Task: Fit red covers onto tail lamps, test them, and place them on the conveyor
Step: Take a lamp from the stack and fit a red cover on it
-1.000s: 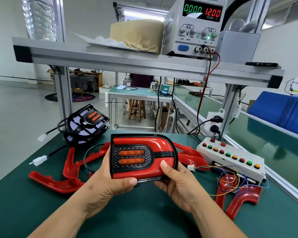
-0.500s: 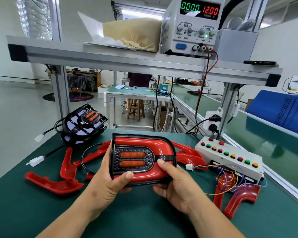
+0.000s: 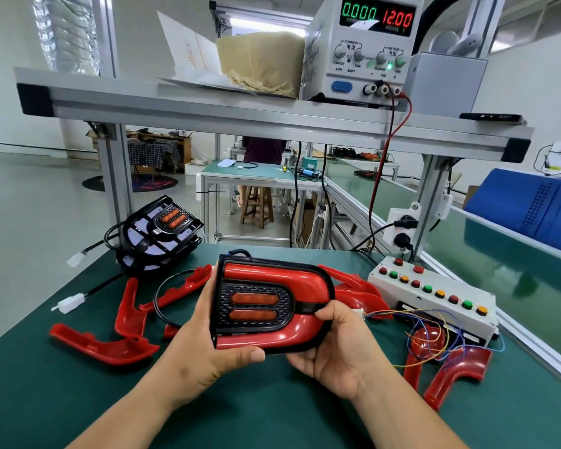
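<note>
Above the table (image 3: 272, 416) we grip the tail lamp (image 3: 269, 306) in both hands, left hand (image 3: 208, 354) and right hand (image 3: 340, 348); red cover (image 3: 305, 280) seemingly seated.

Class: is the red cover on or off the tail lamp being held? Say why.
On. The red cover sits inside the black rim of the tail lamp, curving round its orange lenses.

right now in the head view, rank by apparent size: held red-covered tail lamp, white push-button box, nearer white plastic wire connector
1-2. red-covered tail lamp and white push-button box: look alike in size, and the lamp is nearer the camera, so unranked.
3. nearer white plastic wire connector: clearly smallest.
</note>
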The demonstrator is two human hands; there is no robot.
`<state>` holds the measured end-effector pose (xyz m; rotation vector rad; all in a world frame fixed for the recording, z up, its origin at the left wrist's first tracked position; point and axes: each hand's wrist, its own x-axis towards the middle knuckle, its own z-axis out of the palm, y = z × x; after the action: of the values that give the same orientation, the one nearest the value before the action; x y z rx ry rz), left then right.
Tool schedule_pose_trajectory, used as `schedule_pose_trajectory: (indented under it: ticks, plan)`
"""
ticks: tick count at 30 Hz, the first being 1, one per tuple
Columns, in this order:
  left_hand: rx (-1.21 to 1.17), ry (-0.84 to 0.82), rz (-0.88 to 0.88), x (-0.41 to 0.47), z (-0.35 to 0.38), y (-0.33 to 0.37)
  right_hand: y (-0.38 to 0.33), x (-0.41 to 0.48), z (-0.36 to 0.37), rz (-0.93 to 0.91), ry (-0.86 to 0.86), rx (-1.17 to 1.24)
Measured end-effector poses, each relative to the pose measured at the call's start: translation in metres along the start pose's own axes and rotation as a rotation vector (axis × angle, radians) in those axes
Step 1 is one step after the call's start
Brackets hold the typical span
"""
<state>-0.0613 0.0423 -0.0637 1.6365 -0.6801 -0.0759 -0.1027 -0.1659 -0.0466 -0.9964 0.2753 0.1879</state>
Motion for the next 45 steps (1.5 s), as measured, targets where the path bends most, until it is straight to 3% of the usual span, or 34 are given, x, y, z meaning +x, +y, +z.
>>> schedule_pose_trajectory:
  ticks: [6,11,16,20,26,30,33,38,45]
  plan:
    - [-0.191,0.101,0.0,0.002,0.005,0.01,-0.002,-0.002,-0.003,-0.197,-0.094,-0.097]
    - [-0.428,0.067,-0.176,0.0,0.006,0.01,-0.004,-0.005,-0.005,-0.327,-0.113,-0.224]
    - [-0.834,0.101,-0.337,0.004,0.004,0.007,-0.005,-0.006,-0.005,-0.339,-0.03,-0.391]
    - [-0.953,0.029,-0.31,0.001,-0.005,0.012,-0.001,-0.002,-0.007,-0.267,-0.037,-0.244]
    - [-0.686,0.039,-0.26,-0.003,-0.002,0.015,0.0,0.004,-0.006,-0.212,-0.01,0.04]
    - [-0.042,0.243,-0.116,-0.002,0.003,0.007,0.001,0.008,-0.006,-0.215,0.109,0.14]
    - [0.303,0.274,0.029,-0.001,0.0,0.01,0.001,0.01,-0.006,-0.218,0.156,0.147]
    - [0.518,0.3,0.094,-0.001,-0.001,0.015,0.003,0.01,-0.002,-0.219,0.17,0.109]
    - [0.452,0.338,0.163,-0.002,0.0,0.022,0.003,0.009,0.0,-0.208,0.181,0.092]
